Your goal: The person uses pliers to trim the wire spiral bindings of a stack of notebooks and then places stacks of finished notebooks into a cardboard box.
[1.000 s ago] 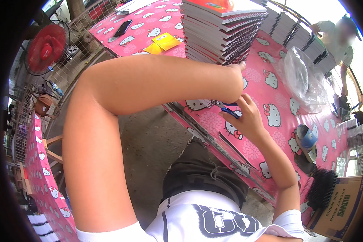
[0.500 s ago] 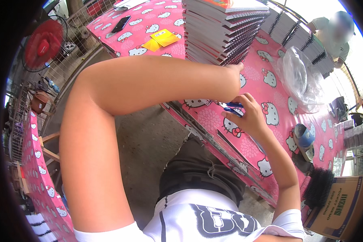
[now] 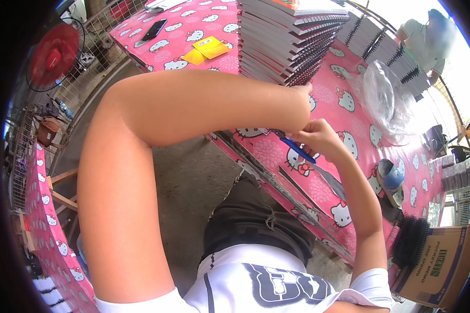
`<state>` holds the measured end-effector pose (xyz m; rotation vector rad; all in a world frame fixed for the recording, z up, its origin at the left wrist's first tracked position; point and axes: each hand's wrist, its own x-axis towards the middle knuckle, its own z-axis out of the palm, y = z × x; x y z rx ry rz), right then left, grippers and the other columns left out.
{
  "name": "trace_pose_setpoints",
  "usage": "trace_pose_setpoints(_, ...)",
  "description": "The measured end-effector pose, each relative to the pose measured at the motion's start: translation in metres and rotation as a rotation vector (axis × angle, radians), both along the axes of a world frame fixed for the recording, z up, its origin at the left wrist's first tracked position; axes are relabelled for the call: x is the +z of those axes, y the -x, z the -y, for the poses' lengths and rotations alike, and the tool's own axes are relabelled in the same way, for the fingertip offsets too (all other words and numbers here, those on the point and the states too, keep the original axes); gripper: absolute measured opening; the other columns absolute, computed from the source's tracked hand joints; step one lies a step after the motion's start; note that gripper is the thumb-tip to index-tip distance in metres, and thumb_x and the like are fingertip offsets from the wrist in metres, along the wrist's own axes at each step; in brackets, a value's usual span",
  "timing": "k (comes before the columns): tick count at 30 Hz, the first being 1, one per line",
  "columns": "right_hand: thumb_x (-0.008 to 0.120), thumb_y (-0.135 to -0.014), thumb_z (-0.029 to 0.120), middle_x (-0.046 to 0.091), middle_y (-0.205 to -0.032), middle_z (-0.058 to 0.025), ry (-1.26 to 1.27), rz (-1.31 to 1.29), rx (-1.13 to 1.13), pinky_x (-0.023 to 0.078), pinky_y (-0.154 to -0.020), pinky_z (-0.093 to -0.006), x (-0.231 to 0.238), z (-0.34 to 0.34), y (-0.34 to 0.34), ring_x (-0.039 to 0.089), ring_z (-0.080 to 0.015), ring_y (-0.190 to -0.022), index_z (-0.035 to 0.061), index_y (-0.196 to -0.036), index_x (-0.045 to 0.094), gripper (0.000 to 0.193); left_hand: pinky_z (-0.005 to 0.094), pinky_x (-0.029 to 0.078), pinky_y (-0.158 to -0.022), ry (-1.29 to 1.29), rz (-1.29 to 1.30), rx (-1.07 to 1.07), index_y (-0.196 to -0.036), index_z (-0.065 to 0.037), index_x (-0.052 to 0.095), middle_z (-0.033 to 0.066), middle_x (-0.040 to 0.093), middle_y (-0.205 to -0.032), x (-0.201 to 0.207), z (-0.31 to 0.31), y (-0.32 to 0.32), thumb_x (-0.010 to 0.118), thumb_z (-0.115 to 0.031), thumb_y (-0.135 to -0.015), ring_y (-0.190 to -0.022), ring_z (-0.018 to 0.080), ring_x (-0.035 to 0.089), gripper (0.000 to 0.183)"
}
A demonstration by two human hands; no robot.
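Observation:
My right hand [image 3: 321,138] is closed around blue-handled pliers [image 3: 297,150], whose dark head points left beneath my left forearm. My left arm bends across the view, and my left hand [image 3: 307,87] shows only as a bit of finger beside the foot of a tall stack of spiral-bound books [image 3: 284,44]. The forearm hides the rest of that hand, so what it holds cannot be seen. Black coils stick out along the right side of the stack. All of this is over a table with a pink cartoon-cat cloth [image 3: 326,94].
Right of the stack lie a clear plastic bag [image 3: 384,101] and more coil-bound books [image 3: 373,44]. A blue tape roll on a dispenser [image 3: 391,177], black coils [image 3: 411,240] and a cardboard box [image 3: 436,261] line the right. Yellow booklets [image 3: 211,47] and a phone [image 3: 154,29] lie far left. Another person [image 3: 425,41] stands beyond.
The pliers have turned in my right hand, and their handle now slants down to the right. My right fingers have closed in more. My left arm has barely moved.

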<state>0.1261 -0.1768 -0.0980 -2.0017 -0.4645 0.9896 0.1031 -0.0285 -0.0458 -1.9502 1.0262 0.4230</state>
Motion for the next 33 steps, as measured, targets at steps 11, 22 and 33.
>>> trace_pose_setpoints(11, 0.078, -0.075, 0.037, 0.059, -0.086, -0.0120, -0.236, 1.196, 0.167, 0.050, -0.072, -0.0417, -0.036, 0.010, 0.022, 0.062, -0.0307, -0.081, 0.0037, -0.097, 0.063, 0.043, 0.0519, 0.025, -0.110, 0.066, -0.028, -0.014, -0.085, -0.010, 0.069, 0.0050, 0.070, -0.082, 0.016, 0.002, 0.007, 0.060, -0.028, -0.086, -0.084, 0.0214, 0.067, 0.021)
trace_pose_setpoints(22, 0.074, -0.082, 0.038, 0.066, -0.080, -0.0082, -0.042, -0.084, 0.021, 0.050, -0.046, -0.0281, 0.001, 0.002, -0.006, 0.064, -0.0144, -0.048, -0.0010, -0.080, 0.066, 0.040, 0.0563, 0.021, -0.110, -0.071, -0.022, -0.088, -0.099, -0.015, 0.070, 0.0035, 0.069, -0.099, 0.016, 0.002, 0.014, 0.062, -0.034, -0.086, -0.100, 0.0241, 0.063, 0.025)
trace_pose_setpoints(33, 0.076, -0.075, 0.033, 0.058, -0.105, -0.0131, -0.066, 1.221, 0.225, 0.044, -0.083, -0.0432, -0.033, 0.014, 0.027, 0.058, -0.0317, -0.096, 0.0065, -0.108, 0.060, 0.046, 0.0610, 0.015, -0.112, -0.112, -0.088, -0.080, -0.109, -0.017, 0.070, 0.0022, 0.068, -0.107, 0.007, 0.008, 0.005, 0.061, -0.039, -0.087, -0.109, 0.0262, 0.061, 0.032)
